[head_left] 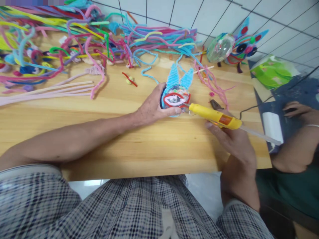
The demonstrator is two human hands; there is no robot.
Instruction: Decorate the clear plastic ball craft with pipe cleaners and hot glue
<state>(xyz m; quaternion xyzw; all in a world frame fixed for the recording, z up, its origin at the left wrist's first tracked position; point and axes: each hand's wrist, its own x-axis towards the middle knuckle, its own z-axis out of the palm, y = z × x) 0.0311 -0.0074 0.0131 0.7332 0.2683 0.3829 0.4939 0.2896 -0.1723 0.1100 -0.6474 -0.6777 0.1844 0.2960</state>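
In the middle of the wooden table, my left hand (154, 108) is wrapped round a small animal figure (174, 99). It has a clear rounded body, two blue fuzzy ears and an eye shape outlined in red and pale pink pipe cleaner. My right hand (234, 139) grips a yellow hot glue gun (214, 115), with a translucent glue stick (260, 134) sticking out of its back end. The gun's nozzle points left and meets the right side of the eye shape; whether it touches I cannot tell. Pliers (215, 105) lie just behind the gun, partly hidden.
Piles of coloured pipe cleaners (159, 38) cover the table's back and left. A finished-looking clear-bodied figure (239, 48) stands at the back right. Beyond the right edge are a green packet (272, 71), a white box (272, 127), a dark cable (249, 108) and another person's hand (296, 109).
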